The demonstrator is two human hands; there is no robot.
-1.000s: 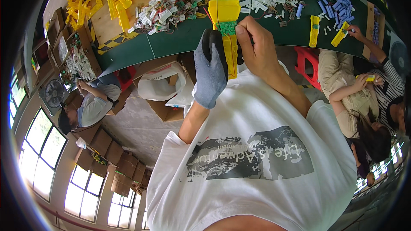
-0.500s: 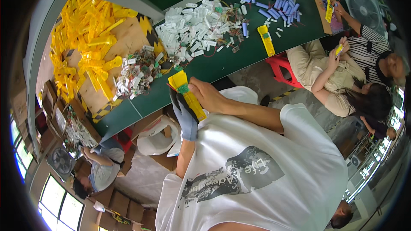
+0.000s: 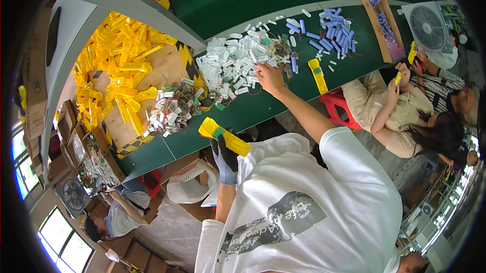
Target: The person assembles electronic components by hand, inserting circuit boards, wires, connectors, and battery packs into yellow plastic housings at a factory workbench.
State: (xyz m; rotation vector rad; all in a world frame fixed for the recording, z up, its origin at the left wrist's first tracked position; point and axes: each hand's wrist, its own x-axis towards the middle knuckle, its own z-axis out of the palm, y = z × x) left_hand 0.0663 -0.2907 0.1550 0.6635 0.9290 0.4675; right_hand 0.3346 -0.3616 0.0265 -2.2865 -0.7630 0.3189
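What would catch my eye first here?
Probably the big heap of yellow parts at upper left, beside the green table. The gloved left hand holds one yellow part near the table's edge. The bare right hand reaches into the white pieces piled mid-table.

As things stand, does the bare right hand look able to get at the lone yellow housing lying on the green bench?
Probably yes: the right hand rests on the white-parts pile, the yellow housing lies just beside it, and only bare green bench lies between.

L hand (image 3: 226, 160) grips yellow casing (image 3: 224, 136); R hand (image 3: 268, 78) in white parts (image 3: 230, 60).
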